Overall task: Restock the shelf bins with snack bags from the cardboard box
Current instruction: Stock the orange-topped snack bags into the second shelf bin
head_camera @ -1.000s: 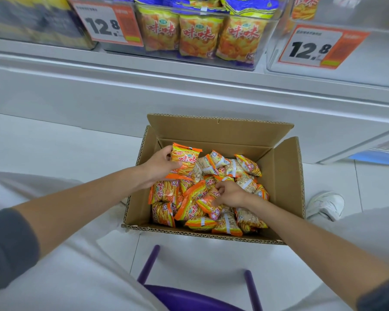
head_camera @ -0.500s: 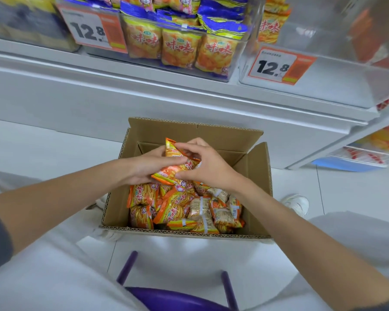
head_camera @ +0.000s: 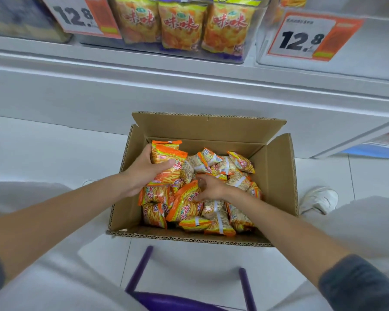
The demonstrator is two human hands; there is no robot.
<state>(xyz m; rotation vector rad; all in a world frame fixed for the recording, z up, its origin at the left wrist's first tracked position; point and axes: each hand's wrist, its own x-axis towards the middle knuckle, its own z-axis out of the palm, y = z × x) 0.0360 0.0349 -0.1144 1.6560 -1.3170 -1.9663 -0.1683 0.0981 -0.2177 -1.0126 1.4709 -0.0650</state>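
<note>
Cardboard box: I see a brown corrugated cardboard box (head_camera: 276, 176) standing on the white tiled floor (head_camera: 43, 149), just in front of the base of the white shelf unit (head_camera: 189, 70). Its flaps are folded open.
Box contents: a loose pile of small orange foil snack bags (head_camera: 231, 167) fills most of it, the bags lying at all angles, some face up and some showing their pale backs.
Left hand: my view has the left hand (head_camera: 142, 173) over the far-left corner of the box, fingers wrapped round a stack of orange snack bags (head_camera: 166, 158). The thumb lies across the front of the stack, which stands above the pile.
Right hand: the right hand (head_camera: 210, 189) is down in the middle of the pile, fingers curled over the top edge of a tilted orange snack bag (head_camera: 184, 203), grasping it while it lies among the others.
Shelf bin: above the box, a clear plastic shelf bin (head_camera: 255, 41) holds a row of upright yellow-orange snack bags (head_camera: 182, 25).
Neighbouring bin: to its right is a second clear bin (head_camera: 357, 52); I can't make out its contents.
Price tags: white and orange price tags reading 12.8 hang at the left (head_camera: 81, 16) and the right (head_camera: 310, 37).
Near me: purple stool legs (head_camera: 139, 268) show at the bottom, and a white shoe (head_camera: 319, 199) sits just right of the box.
</note>
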